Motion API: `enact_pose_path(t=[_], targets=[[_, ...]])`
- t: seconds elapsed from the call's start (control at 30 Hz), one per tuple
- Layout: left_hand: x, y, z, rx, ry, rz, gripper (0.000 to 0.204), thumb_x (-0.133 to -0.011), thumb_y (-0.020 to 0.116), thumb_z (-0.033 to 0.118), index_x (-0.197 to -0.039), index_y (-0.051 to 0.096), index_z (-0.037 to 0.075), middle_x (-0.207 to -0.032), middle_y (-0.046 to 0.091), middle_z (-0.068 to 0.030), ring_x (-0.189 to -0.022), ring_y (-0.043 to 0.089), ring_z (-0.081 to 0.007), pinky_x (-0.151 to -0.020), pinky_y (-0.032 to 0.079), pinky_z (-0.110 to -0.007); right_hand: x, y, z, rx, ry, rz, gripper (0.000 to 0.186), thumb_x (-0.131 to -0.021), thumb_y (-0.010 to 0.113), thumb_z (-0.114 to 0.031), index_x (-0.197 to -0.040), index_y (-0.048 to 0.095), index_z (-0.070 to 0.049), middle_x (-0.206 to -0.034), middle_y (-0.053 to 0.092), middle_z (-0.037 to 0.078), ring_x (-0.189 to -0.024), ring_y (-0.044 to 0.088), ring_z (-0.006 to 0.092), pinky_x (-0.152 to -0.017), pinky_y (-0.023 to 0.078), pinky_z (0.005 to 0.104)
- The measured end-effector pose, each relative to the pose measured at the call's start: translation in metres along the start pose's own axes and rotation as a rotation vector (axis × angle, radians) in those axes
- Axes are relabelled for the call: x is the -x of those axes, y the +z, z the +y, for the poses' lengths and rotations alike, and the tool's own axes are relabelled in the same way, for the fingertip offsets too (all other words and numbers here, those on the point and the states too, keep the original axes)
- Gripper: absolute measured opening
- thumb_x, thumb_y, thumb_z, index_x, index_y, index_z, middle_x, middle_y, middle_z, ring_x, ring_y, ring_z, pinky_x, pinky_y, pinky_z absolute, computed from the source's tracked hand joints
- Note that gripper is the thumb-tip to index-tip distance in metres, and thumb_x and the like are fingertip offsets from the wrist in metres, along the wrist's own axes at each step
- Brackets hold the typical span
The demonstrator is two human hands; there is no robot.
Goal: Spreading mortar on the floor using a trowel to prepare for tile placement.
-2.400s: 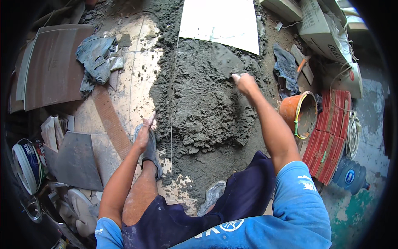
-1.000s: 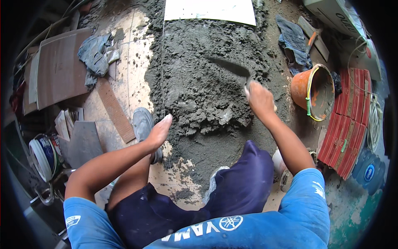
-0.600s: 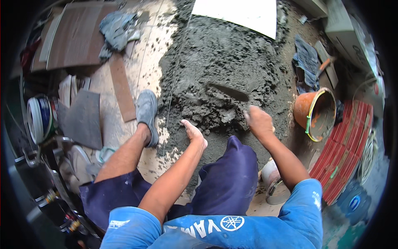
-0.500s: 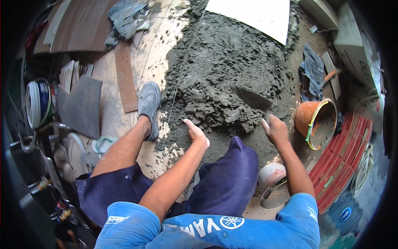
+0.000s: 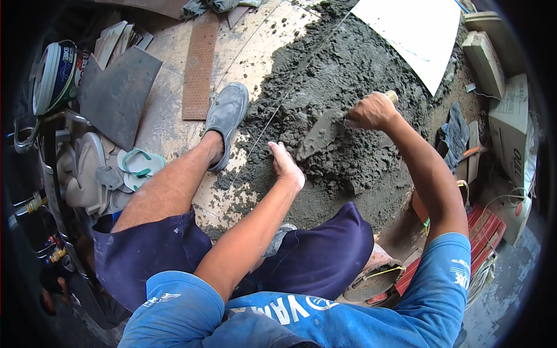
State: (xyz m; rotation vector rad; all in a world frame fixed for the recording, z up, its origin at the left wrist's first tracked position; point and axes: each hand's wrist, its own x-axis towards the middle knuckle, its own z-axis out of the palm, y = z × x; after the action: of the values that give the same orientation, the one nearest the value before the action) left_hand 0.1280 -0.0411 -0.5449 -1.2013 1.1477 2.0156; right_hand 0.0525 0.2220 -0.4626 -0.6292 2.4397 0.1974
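Observation:
My right hand (image 5: 371,110) grips the wooden handle of a mortar-coated trowel (image 5: 322,133), whose blade points down-left over a wide bed of wet grey mortar (image 5: 342,75). My left hand (image 5: 285,165) is flat and open, fingers together, pressed on the near edge of the mortar just below the blade tip. A thin taut string (image 5: 278,107) runs diagonally across the mortar. A large white tile (image 5: 415,35) lies at the far end of the bed.
My left foot in a grey shoe (image 5: 226,116) rests on the beige floor by the mortar's edge. Dark tiles (image 5: 119,93) and a brown strip (image 5: 199,66) lie at left, with a bucket (image 5: 55,75) and sandals (image 5: 139,162). Boxes (image 5: 510,116), rags and red tiles (image 5: 484,223) crowd the right.
My right hand has lifted the trowel up and away over the mortar. My left hand has stayed planted at the mortar's near edge. The view has swung left.

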Motion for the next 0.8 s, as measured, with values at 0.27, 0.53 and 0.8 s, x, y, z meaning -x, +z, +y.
enact_pose_path(t=[0.27,0.53,0.8], targets=[[0.009,0.005,0.006,-0.062,-0.014,0.022,0.103,-0.089,0.025,0.08,-0.155,0.008,0.003,-0.164,0.004,-0.0106,-0.151,0.003,-0.0227,-0.12,-0.001,-0.037,0.036,-0.014,-0.022,-0.741,0.472,-0.267,0.055,-0.098,0.046,-0.056,-0.085,0.066,-0.006,-0.063,0.057,0.002,-0.056,0.054,0.0143,-0.053,0.049,0.0357],[0.0,0.01,0.0,-0.035,-0.008,-0.024,0.103,-0.087,0.022,0.083,-0.156,0.004,0.009,-0.165,0.001,-0.0097,-0.143,0.023,-0.018,-0.108,0.021,-0.02,0.05,0.038,-0.11,-1.617,0.709,-0.318,0.052,-0.101,0.048,-0.045,-0.074,0.054,-0.001,-0.063,0.056,0.007,-0.051,0.054,0.0188,-0.049,0.048,0.0346],[0.017,0.03,0.021,-0.003,-0.032,-0.092,0.106,-0.085,0.023,0.085,-0.156,0.001,0.011,-0.164,0.003,-0.0072,-0.146,0.019,-0.0188,-0.111,0.024,-0.029,0.03,0.048,-0.144,-1.155,0.553,-0.253,0.07,-0.1,0.041,-0.053,-0.083,0.062,0.012,-0.071,0.064,0.024,-0.072,0.066,0.0368,-0.076,0.052,0.046]])
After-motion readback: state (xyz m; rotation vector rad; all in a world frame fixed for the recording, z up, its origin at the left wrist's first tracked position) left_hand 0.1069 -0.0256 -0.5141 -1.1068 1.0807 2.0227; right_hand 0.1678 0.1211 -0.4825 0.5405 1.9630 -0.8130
